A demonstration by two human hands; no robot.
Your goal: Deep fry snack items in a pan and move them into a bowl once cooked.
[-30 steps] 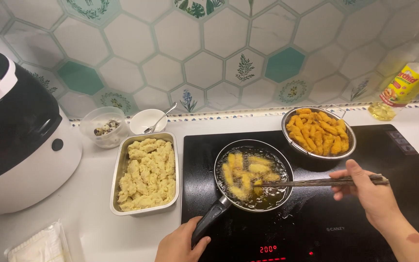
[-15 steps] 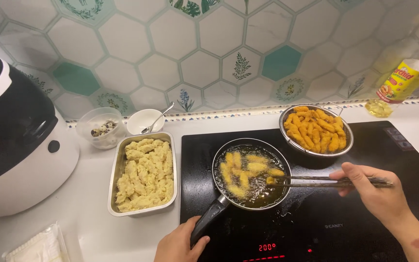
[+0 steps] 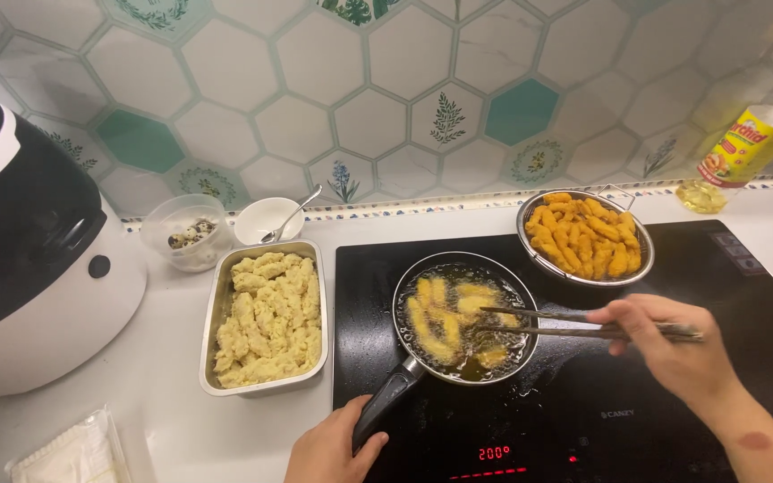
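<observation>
Hexagon-tiled wall behind a white table [image 3: 163, 420] with a black induction hob [image 3: 673, 438]. The frying pan [image 3: 461, 329] on the hob holds battered strips in oil; its handle points toward the person, gripped by the left hand [image 3: 333, 452]. The right hand [image 3: 668, 344] pinches long chopsticks [image 3: 583, 324], lying left-right, tips over the pan. A strainer basket [image 3: 585, 235] holds fried pieces; a metal tray [image 3: 266, 317] holds raw battered ones.
</observation>
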